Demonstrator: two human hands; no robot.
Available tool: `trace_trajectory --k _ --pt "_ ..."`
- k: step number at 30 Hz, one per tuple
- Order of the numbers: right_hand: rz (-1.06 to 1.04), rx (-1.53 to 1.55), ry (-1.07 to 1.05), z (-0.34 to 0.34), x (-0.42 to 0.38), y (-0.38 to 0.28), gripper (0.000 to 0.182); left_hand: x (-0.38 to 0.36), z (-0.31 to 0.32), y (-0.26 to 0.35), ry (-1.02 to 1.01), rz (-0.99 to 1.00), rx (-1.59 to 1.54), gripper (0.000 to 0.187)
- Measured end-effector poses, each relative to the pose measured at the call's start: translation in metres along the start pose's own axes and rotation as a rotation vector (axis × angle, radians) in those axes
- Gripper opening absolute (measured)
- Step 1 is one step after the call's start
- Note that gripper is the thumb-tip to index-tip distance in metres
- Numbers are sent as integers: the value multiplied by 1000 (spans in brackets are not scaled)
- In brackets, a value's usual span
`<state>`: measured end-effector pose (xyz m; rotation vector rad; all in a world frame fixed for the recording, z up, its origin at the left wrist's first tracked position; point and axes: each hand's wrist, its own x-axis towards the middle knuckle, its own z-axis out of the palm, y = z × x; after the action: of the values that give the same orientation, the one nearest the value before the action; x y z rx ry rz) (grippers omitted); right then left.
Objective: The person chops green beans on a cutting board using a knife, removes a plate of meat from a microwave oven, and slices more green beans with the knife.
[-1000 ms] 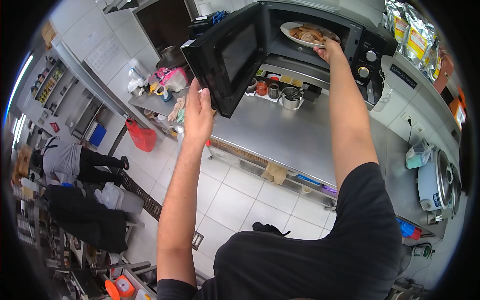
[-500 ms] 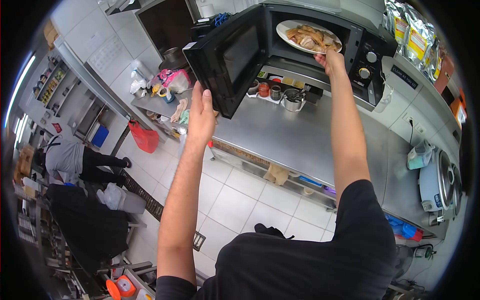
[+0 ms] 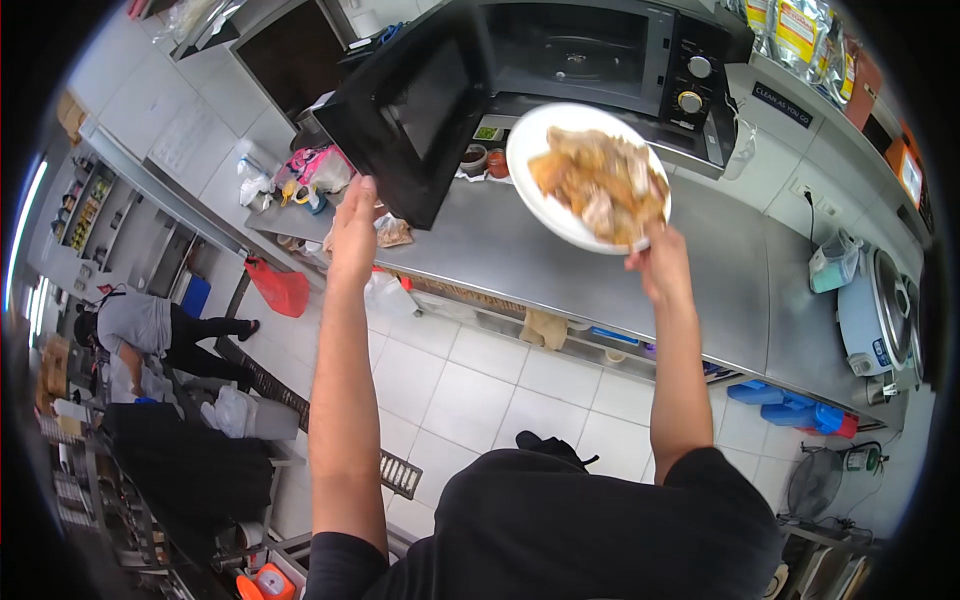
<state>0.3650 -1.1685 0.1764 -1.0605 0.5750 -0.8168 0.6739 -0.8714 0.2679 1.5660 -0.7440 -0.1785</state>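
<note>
Out in front of the microwave (image 3: 590,45), my right hand (image 3: 662,262) grips the near rim of a white plate (image 3: 528,190). Pieces of cooked meat (image 3: 600,185) are heaped on it, and the plate tilts toward me over the steel counter (image 3: 700,225). My left hand (image 3: 352,235) is raised with its fingers stretched out, close by the outer edge of the microwave door (image 3: 405,125). That door stands swung wide to the left. Inside the microwave the lit floor shows, with no plate on it.
Small containers of red and dark food (image 3: 497,163) stand beneath the microwave. A rice cooker (image 3: 868,320) sits at the counter's right end. Pink and white bags (image 3: 325,170) lie at the left end. A person in a grey shirt (image 3: 140,325) bends over at far left.
The plate of meat has come out of the microwave toward me, held in my right hand. My left hand has shifted left and down, still beside the door.
</note>
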Motion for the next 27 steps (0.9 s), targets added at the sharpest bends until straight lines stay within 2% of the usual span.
trace_trajectory --k 2,4,7,8,9,11,12,13,16,20,22,25,27 --pt "6 19 68 -34 -44 18 27 -6 20 -3 -46 28 35 61" --pt "100 8 109 -68 -87 25 28 -8 53 -4 -65 54 48 54" --pt "166 -64 214 -114 -137 46 29 -6 120 29 -339 186 -77 40" --pt "158 -75 236 -124 -152 50 30 5 142 21 -340 205 9 29" --pt "148 -87 253 -132 -164 54 31 7 171 35 -341 207 15 29" --pt "134 -106 331 -138 -186 57 30 32 223 34 -338 360 166 41" --pt "125 -117 363 -142 -196 59 29 38 246 46 -329 381 221 48" --pt "125 -136 363 -150 -206 63 31 48 266 61 -325 338 462 52" --pt "117 -172 373 -172 -229 75 36 77 330 60 -180 443 555 59" --pt "142 -193 381 -169 -254 78 37 108 372 73 -208 270 596 54" --pt "147 -167 388 -173 -262 85 38 119 385 65 -151 293 548 51" --pt "192 -177 350 -174 -262 83 40 135 394 69 -270 211 531 52" --pt "220 -220 297 -179 -257 81 39 145 406 64 -257 198 577 55"
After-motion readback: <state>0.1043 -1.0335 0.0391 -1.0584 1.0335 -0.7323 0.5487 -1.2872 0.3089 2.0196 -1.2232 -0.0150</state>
